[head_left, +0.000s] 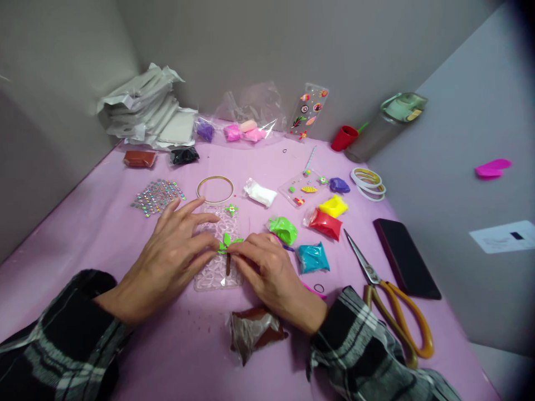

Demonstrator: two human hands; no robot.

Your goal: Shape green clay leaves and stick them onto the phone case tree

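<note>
Plaid sleeves, cut off, nearer than clear case | left hand, right hand: fingers bent at green leaves on case; grip hidden, cannot tell | white card, far right of case: print unreadable

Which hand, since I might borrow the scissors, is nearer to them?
Right. The right hand is to the left of the scissors, its sleeve beside the handles; the left hand is farther left, past the right hand.
</note>
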